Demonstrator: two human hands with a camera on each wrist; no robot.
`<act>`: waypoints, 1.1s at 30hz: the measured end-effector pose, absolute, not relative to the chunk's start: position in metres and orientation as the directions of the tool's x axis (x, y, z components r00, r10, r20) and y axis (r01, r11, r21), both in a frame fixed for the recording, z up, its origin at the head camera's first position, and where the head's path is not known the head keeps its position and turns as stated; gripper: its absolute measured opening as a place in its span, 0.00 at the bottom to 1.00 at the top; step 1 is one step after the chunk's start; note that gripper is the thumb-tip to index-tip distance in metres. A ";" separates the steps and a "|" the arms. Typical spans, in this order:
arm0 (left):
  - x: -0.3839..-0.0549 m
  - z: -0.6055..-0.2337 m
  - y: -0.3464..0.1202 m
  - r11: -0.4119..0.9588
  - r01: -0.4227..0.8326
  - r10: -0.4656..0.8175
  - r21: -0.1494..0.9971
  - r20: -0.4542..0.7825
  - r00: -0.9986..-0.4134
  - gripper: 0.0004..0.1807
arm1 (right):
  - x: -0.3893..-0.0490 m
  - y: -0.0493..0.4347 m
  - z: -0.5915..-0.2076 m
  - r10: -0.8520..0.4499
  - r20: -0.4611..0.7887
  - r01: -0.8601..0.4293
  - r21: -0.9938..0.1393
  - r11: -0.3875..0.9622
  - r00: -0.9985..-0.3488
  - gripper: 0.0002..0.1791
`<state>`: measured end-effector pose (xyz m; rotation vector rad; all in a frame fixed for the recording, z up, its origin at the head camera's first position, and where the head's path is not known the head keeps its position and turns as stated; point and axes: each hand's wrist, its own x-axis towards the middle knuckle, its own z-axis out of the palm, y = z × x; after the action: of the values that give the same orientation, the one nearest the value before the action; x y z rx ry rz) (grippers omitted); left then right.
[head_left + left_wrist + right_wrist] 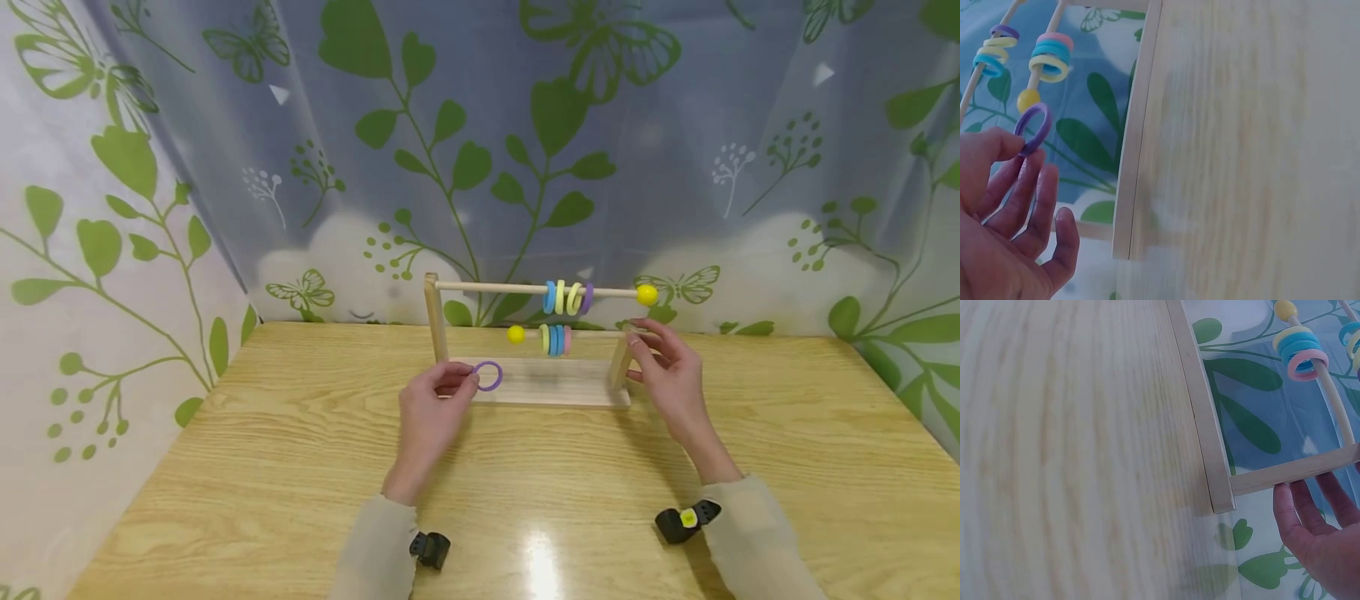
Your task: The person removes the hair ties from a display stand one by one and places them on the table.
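Observation:
Between thumb and fingertips, my left hand [435, 408] pinches a purple ring [1043, 132]. In the head view this ring is in front of the left part of a wooden rack's base [555, 387]. My right hand [675, 383] grips the rack's short right post [621, 365] near its top. From that post the lower rod [600, 335] runs left to a yellow ball [516, 334], carrying yellow, blue and pink rings [555, 340]. The upper rod [487, 287], fixed to the tall left post [436, 321], holds blue, yellow and purple rings [559, 297].
Another yellow ball [647, 295] caps the upper rod's right end. The rack stands near the back of a wood-grain table [300, 467]. Behind it hangs a curtain [480, 125] printed with leaves and butterflies. Both wrists wear black devices [431, 550].

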<state>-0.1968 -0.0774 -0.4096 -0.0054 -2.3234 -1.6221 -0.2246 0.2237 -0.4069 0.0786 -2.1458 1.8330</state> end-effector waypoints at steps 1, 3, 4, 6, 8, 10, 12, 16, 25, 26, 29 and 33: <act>-0.196 -0.409 -0.079 0.364 0.171 -0.164 0.916 0.244 -0.956 0.05 | -0.224 0.224 -0.407 0.164 0.272 -0.243 -0.954 0.176 -0.948 0.23; -0.195 -0.408 -0.082 0.373 0.161 -0.150 0.914 0.231 -0.961 0.05 | -0.224 0.224 -0.407 0.167 0.271 -0.243 -0.955 0.171 -0.948 0.23; -0.195 -0.408 -0.083 0.377 0.159 -0.142 0.913 0.226 -0.964 0.05 | -0.224 0.224 -0.407 0.169 0.271 -0.243 -0.955 0.168 -0.948 0.23; -0.194 -0.407 -0.086 0.382 0.151 -0.128 0.912 0.214 -0.969 0.05 | -0.224 0.223 -0.407 0.167 0.271 -0.244 -0.956 0.161 -0.948 0.23; -0.193 -0.406 -0.089 0.387 0.141 -0.118 0.911 0.201 -0.973 0.06 | -0.224 0.223 -0.406 0.162 0.269 -0.244 -0.957 0.158 -0.949 0.23; -0.192 -0.406 -0.092 0.394 0.134 -0.110 0.909 0.191 -0.975 0.06 | -0.224 0.223 -0.406 0.156 0.268 -0.244 -0.957 0.156 -0.951 0.23; -0.191 -0.406 -0.095 0.401 0.129 -0.102 0.907 0.184 -0.978 0.06 | -0.224 0.223 -0.406 0.152 0.266 -0.243 -0.958 0.155 -0.952 0.24; -0.189 -0.407 -0.102 0.418 0.135 -0.080 0.898 0.185 -0.979 0.05 | -0.223 0.223 -0.405 0.152 0.263 -0.240 -0.959 0.153 -0.953 0.24; -0.190 -0.411 -0.114 0.434 0.137 -0.031 0.891 0.166 -0.986 0.04 | -0.224 0.224 -0.406 0.157 0.258 -0.233 -0.959 0.160 -0.953 0.24; -0.190 -0.411 -0.115 0.439 0.135 -0.027 0.888 0.163 -0.986 0.04 | -0.224 0.224 -0.406 0.158 0.257 -0.232 -0.959 0.162 -0.953 0.24; -0.190 -0.411 -0.116 0.466 0.118 -0.010 0.877 0.139 -0.990 0.04 | -0.224 0.224 -0.406 0.163 0.256 -0.229 -0.959 0.169 -0.953 0.24; -0.189 -0.412 -0.118 0.499 0.104 0.035 0.860 0.100 -0.994 0.03 | -0.224 0.224 -0.407 0.168 0.253 -0.224 -0.959 0.176 -0.953 0.24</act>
<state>-0.1887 -0.1179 -0.4120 -0.1232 -2.6592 -1.5334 -0.2243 0.2241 -0.4065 0.0533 -2.1557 1.8411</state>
